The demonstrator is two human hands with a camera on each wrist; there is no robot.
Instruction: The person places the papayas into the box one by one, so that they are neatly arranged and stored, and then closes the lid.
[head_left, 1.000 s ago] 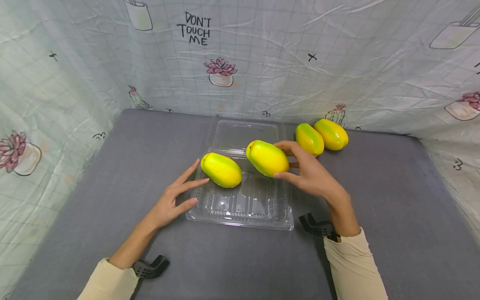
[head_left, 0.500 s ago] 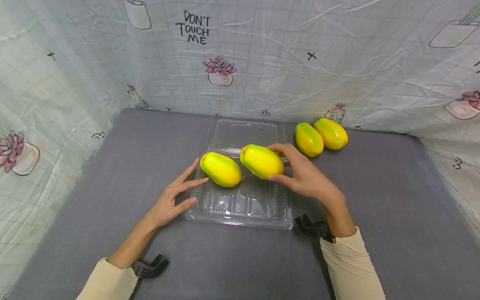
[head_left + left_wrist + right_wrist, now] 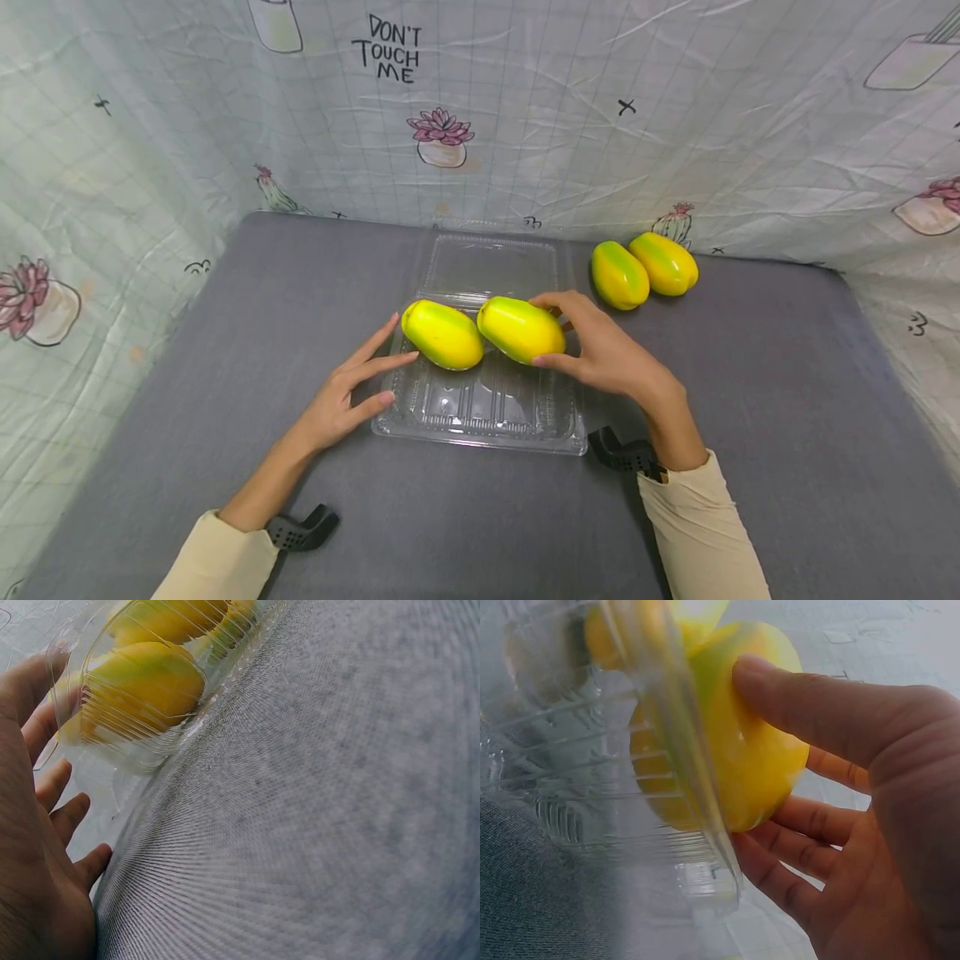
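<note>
A clear plastic clamshell container (image 3: pixel 487 442) lies on the table with its lid (image 3: pixel 491 260) folded back. One yellow-green mango (image 3: pixel 442 335) rests in the back left of the tray. Beside it, my right hand (image 3: pixel 611 350) holds a second mango (image 3: pixel 520 331) by its right end, thumb in front and fingers behind. In the right wrist view this mango (image 3: pixel 750 742) sits partly behind the container's wall. My left hand (image 3: pixel 333 407) has its fingers spread at the container's left edge; in the left wrist view fingertips (image 3: pixel 56 664) touch the clear wall.
Two more mangoes, a nearer one (image 3: pixel 620 276) and a farther one (image 3: pixel 664 264), lie together at the back right of the grey table (image 3: pixel 757 392). A printed curtain (image 3: pixel 525 108) hangs behind the table.
My right hand has moved left and down with its mango, from above the container to beside the first mango. The left hand has stayed in place.
</note>
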